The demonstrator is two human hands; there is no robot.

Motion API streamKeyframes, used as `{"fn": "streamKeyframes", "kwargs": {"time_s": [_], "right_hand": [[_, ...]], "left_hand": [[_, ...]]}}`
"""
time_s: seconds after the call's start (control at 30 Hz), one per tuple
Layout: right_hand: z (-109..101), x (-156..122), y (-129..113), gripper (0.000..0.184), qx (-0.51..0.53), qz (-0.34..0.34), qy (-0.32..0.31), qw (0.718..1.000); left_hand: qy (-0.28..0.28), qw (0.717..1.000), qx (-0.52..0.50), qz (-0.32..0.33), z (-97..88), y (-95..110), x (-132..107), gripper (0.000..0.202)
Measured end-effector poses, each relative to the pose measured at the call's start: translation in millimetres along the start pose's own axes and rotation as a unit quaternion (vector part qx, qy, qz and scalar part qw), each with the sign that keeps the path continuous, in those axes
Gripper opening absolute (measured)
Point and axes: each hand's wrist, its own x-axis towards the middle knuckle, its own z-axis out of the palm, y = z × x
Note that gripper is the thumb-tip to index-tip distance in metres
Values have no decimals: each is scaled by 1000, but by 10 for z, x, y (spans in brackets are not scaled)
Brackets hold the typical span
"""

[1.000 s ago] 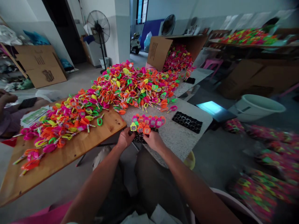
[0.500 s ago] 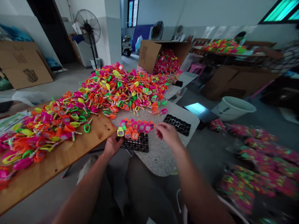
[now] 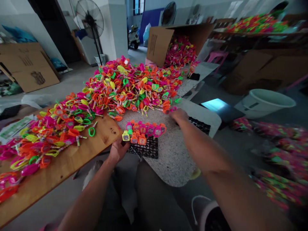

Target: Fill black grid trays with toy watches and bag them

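Observation:
My left hand (image 3: 119,150) is closed on the left edge of a black grid tray (image 3: 150,151), beside a yellow toy watch (image 3: 125,136). On that tray, rows of pink and orange toy watches (image 3: 142,129) stand with their faces toward me; a bit of green shows among them. My right hand (image 3: 180,116) reaches over the grey speckled table, its fingertips closed at a pink toy watch (image 3: 173,109) by the edge of the big pile. The fingers partly cover that watch. A second black grid tray (image 3: 199,125) lies partly behind my right forearm.
A big pile of bright toy watches (image 3: 134,85) spreads over the grey table and the wooden board (image 3: 96,134). Behind it, a cardboard box (image 3: 158,46) lies on its side, full of more. A white bucket (image 3: 266,102) and filled clear bags (image 3: 274,186) are on the floor at right.
My right hand has moved forward from beside the watch rows to the pink toy watch at the pile's edge. My left hand stays at the tray. The view has shifted slightly.

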Motion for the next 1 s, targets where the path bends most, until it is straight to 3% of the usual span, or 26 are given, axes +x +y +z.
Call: {"fn": "streamKeyframes", "kwargs": {"time_s": [0.07, 0.13, 0.23, 0.37, 0.47, 0.6, 0.67, 0.8, 0.9, 1.0], "right_hand": [[-89, -160, 38, 45, 72, 85, -32, 993], [-188, -427, 89, 40, 182, 101, -44, 977], [-305, -1005, 161, 29, 325, 49, -35, 944], [-329, -1888, 137, 26, 488, -64, -55, 869], [-209, -2358, 1, 37, 504, -95, -141, 847], [25, -2542, -220, 22, 525, -77, -248, 810], [102, -2516, -288, 16, 509, -71, -255, 819], [137, -2464, -299, 17, 422, -128, -186, 878], [120, -2465, -256, 22, 368, -178, -120, 905], [124, -2453, -233, 21, 353, -166, -112, 914]], "left_hand": [[-5, 1000, -11, 0, 18, -1, 25, 21], [-5, 1000, -20, 3, 40, -5, 48, 22], [-4, 1000, -30, 5, 81, -19, 67, 24], [13, 998, -56, 3, 121, -28, 34, 27], [91, 992, -89, 20, 90, 39, -30, 37], [228, 968, -67, 82, -46, 282, -117, 38], [216, 966, -12, 138, -115, 452, -135, 35], [105, 950, 119, 269, -181, 786, -70, 32], [70, 931, 199, 298, -186, 920, 40, 39], [38, 920, 249, 301, -174, 916, 146, 45]]}}
